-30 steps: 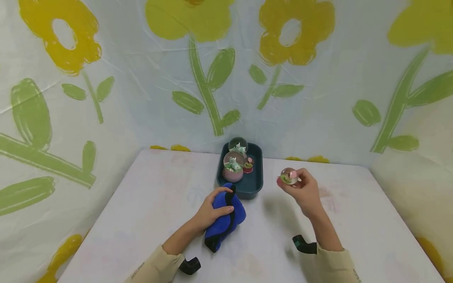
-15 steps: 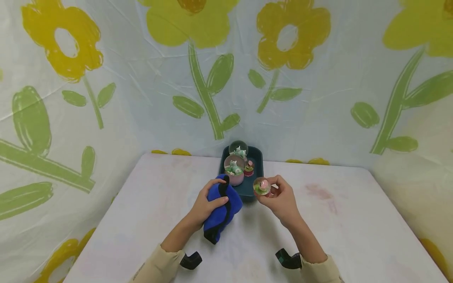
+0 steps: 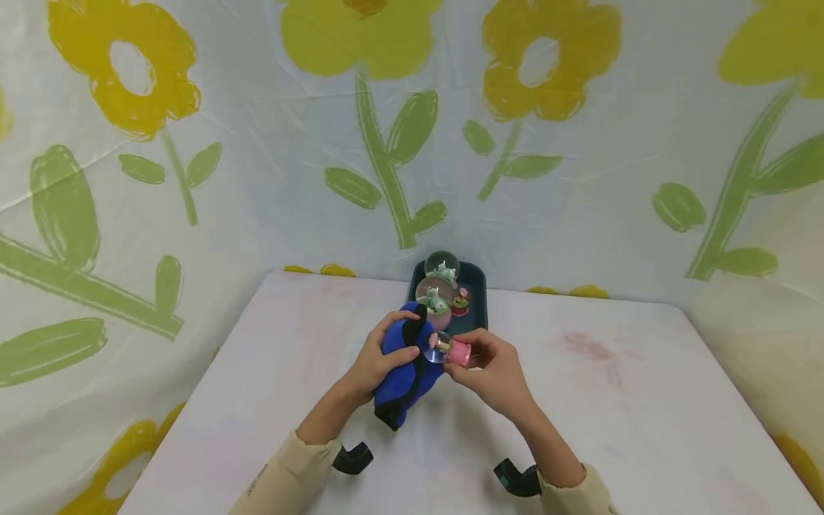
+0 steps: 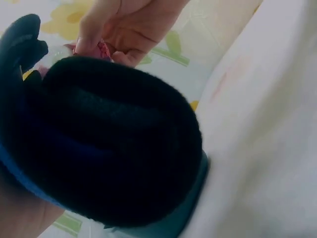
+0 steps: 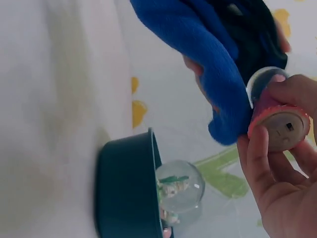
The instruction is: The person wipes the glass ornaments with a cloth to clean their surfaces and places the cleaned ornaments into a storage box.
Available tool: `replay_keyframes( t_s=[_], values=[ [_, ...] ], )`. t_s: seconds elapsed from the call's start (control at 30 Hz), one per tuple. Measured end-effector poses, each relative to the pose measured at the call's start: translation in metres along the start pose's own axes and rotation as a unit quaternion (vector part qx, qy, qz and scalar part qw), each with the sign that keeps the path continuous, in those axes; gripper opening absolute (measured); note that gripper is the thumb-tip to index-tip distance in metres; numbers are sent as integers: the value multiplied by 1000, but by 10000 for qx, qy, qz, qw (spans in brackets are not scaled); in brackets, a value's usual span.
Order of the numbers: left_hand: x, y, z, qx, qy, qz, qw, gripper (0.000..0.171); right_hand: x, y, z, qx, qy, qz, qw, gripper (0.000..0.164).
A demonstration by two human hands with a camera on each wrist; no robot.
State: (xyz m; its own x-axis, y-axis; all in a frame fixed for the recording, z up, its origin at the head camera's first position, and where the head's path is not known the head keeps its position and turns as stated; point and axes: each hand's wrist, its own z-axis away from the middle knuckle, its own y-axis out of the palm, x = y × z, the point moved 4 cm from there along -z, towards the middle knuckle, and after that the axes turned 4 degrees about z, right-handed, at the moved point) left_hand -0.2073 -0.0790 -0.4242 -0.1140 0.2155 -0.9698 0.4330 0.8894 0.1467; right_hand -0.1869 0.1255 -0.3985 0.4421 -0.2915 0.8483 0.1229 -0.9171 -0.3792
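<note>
My left hand (image 3: 380, 357) grips a folded blue cloth with a black edge (image 3: 407, 372), held up in front of the tray. In my right hand (image 3: 494, 368) is a small snow globe (image 3: 458, 353), pinched by its pink base and tipped on its side. Its clear dome meets the cloth in the head view. The right wrist view shows the flat underside of the base (image 5: 280, 130) between thumb and fingers. Seen from the left wrist, the dark rolled cloth (image 4: 119, 144) covers most of the view, with the right hand (image 4: 133, 29) behind it.
A dark teal tray (image 3: 478, 300) stands at the back of the white table (image 3: 579, 400), near the flower-printed backdrop. Inside it are two larger snow globes, one with a pink base (image 3: 436, 300) and one behind (image 3: 442, 267), plus a small red-based globe (image 3: 460, 303).
My right hand has moved left with the small snow globe, from beside the tray to the cloth. The globe has turned from dome up to sideways. The left hand has risen slightly.
</note>
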Motion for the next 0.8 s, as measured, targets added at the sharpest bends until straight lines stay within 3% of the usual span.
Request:
replay_keyframes(
  t_s=[0.2, 0.37, 0.57, 0.7, 0.8],
  values=[
    [0, 8, -3, 106, 132, -237, 9996, 48, 12, 9, 3, -302, -622, 956, 9930, 41],
    [9, 11, -4, 72, 109, -141, 9998, 45, 20, 12, 4, -421, -1207, 1276, 9836, 46],
    [18, 11, 0, -18, 145, 16, 9999, 42, 15, 12, 13, 74, -1599, 1078, 9812, 54],
    [17, 10, 2, 7, 155, -110, 9998, 42, 12, 14, 14, 302, -1865, 1024, 9766, 50],
    [18, 8, 3, -51, 220, -213, 9995, 40, 11, 18, 12, 537, -1702, 1177, 9769, 48]
  ],
)
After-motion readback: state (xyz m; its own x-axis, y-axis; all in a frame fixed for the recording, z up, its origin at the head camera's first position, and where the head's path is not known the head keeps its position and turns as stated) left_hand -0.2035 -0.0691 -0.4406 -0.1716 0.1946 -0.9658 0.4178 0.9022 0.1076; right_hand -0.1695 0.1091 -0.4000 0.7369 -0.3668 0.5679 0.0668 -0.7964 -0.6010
